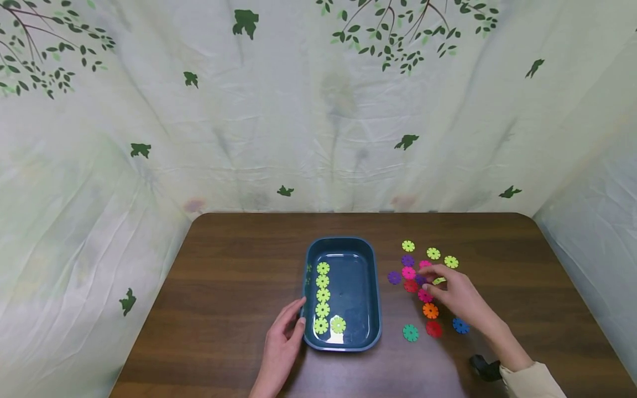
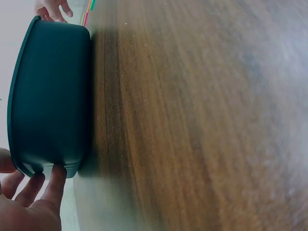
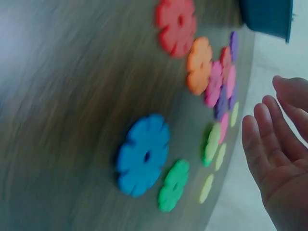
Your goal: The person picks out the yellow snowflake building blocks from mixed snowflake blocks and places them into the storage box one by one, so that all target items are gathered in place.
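A blue rectangular tray (image 1: 353,293) stands on the table with several yellow-green notched plastic discs (image 1: 323,295) in a column along its left side and one more beside the lowest. My left hand (image 1: 281,342) rests its fingertips against the tray's left side; in the left wrist view they touch the outer wall under the rim. Over a loose cluster of coloured discs right of the tray, my right hand (image 1: 450,290) hovers with thumb and index apart. A purple disc (image 1: 421,279) and a pink disc (image 1: 425,296) lie below those fingertips. Nothing shows between the right fingers (image 3: 263,125).
Yellow-green discs (image 1: 433,254) lie behind the cluster. An orange disc (image 1: 430,310), a red disc (image 1: 434,329), a teal disc (image 1: 410,333) and a blue disc (image 1: 460,325) are nearer the front. The brown table (image 1: 239,276) meets a white leaf-printed curtain (image 1: 298,138).
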A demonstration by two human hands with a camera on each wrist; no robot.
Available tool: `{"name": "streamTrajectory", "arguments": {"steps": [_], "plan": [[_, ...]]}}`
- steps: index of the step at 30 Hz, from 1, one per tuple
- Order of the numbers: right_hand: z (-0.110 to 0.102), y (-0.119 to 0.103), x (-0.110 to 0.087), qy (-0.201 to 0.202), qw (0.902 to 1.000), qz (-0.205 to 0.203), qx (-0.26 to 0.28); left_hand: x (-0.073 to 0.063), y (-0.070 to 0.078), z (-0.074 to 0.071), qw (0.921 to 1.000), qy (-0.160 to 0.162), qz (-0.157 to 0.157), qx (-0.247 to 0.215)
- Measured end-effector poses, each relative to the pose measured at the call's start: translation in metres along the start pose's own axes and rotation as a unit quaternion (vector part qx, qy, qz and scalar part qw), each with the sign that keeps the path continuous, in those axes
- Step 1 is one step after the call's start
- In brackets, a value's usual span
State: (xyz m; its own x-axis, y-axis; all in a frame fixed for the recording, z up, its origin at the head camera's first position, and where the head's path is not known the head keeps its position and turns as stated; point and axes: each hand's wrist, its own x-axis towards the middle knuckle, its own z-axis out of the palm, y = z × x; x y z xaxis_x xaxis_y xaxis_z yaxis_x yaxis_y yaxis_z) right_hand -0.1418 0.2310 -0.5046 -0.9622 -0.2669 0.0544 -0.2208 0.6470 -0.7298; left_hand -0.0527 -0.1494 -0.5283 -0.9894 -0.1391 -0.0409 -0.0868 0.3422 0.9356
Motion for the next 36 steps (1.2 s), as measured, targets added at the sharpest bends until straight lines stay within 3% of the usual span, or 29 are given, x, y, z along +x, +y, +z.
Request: {"name": "streamTrajectory", "arguments": {"steps": [6, 16, 27, 36], "plan": [[-0.009, 0.015, 0.0, -0.002, 0.9993, 0.026, -0.027, 0.0, 0.0, 0.0, 1.0, -0.002, -0.003, 0.006], [-0.015, 0.035, 0.006, -0.013, 0.9976, 0.016, -0.066, -0.001, 0.001, -0.001, 1.0, 0.0, -0.003, 0.007], [-0.015, 0.044, 0.012, -0.018, 0.9962, 0.009, -0.085, -0.001, 0.003, -0.001, 1.0, 0.002, 0.008, -0.001], [-0.014, 0.042, 0.011, -0.005, 0.9962, 0.032, -0.08, -0.001, 0.002, -0.001, 0.9998, 0.002, 0.019, -0.008]]}}
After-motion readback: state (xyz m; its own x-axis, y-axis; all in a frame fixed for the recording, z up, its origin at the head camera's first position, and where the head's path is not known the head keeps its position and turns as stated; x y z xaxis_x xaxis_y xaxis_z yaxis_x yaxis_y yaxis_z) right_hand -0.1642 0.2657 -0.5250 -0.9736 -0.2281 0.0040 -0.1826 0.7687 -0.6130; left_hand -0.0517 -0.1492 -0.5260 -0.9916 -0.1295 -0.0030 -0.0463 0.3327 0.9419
